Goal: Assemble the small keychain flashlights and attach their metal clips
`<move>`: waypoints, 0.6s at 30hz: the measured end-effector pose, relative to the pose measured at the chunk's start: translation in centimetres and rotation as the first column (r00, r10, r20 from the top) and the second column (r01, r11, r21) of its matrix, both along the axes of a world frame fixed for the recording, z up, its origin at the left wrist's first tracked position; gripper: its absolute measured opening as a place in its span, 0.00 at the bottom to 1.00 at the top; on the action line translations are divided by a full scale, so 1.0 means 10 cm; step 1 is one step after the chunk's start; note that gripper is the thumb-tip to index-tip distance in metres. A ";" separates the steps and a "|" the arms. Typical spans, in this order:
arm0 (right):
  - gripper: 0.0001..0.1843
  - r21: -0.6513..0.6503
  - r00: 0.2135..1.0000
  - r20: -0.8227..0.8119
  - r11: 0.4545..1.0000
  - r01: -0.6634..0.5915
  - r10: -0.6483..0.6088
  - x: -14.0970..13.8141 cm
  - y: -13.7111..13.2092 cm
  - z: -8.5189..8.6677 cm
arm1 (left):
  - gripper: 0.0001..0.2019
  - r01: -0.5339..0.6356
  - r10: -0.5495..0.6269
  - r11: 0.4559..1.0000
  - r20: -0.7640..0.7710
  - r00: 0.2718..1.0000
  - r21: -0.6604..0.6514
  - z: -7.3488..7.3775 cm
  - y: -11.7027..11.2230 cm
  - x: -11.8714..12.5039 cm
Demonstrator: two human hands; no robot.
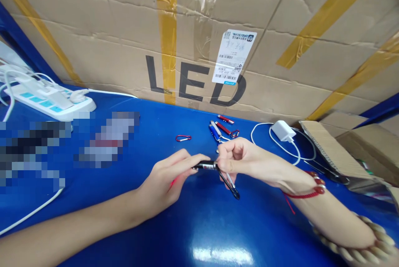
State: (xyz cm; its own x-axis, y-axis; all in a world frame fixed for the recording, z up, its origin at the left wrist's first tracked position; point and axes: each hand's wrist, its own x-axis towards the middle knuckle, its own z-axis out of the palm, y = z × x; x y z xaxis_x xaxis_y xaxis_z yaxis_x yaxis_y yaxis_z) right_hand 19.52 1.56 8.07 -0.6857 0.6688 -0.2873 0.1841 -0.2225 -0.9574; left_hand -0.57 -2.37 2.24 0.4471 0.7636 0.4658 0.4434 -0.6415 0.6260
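Note:
A small black laser pointer (207,165) with a pale label is held between my two hands above the blue table. My left hand (174,173) grips one end, and a red glow shows against its fingers. At the other end, my right hand (234,159) pinches the pointer. A black carabiner clip (232,188) with a silver gate hangs from that end, below the right fingers. Just beyond my right hand lie a blue pointer (214,132), a silver one (216,128) and red ones (223,128). A loose red carabiner (183,138) rests on the table past my left hand.
A large cardboard box (131,22) marked LED stands along the back of the blue table (149,238). A white power strip (52,103) with cables is at the left. On the right are a white charger (283,130) with its cord and an open carton (336,146).

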 end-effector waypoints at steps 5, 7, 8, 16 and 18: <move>0.14 -0.004 0.988 -0.078 0.991 0.133 -0.133 -0.04 0.01 -0.03 | 0.20 0.010 -0.010 1.000 0.018 1.000 0.023 0.05 -0.02 -0.02; 0.13 -0.064 0.984 -0.119 0.990 0.124 -0.131 -0.04 0.03 -0.04 | 0.20 0.022 -0.022 1.000 0.020 1.000 0.013 0.08 -0.05 -0.02; 0.12 -0.097 0.983 -0.136 0.989 0.115 -0.127 -0.04 0.03 -0.05 | 0.19 0.018 -0.018 1.000 0.027 0.999 0.003 0.09 -0.07 -0.02; 0.13 -0.198 0.976 -0.180 0.976 0.088 -0.124 -0.09 0.01 -0.16 | 0.12 -0.107 0.120 0.991 0.183 0.976 -0.081 0.06 -0.02 0.05; 0.15 -0.211 0.978 -0.166 0.974 0.086 -0.123 -0.12 -0.01 -0.20 | 0.10 -0.075 0.079 0.997 0.216 0.973 -0.030 0.04 0.01 0.06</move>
State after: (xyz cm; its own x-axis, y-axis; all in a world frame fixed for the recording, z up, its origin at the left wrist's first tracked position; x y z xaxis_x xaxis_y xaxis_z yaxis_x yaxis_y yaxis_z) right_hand 18.33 1.47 6.11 -0.6672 0.6800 -0.3041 -0.0189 -0.4235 -0.9057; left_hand -0.01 -2.31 2.60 0.2767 0.8028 0.5282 0.3430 -0.5959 0.7261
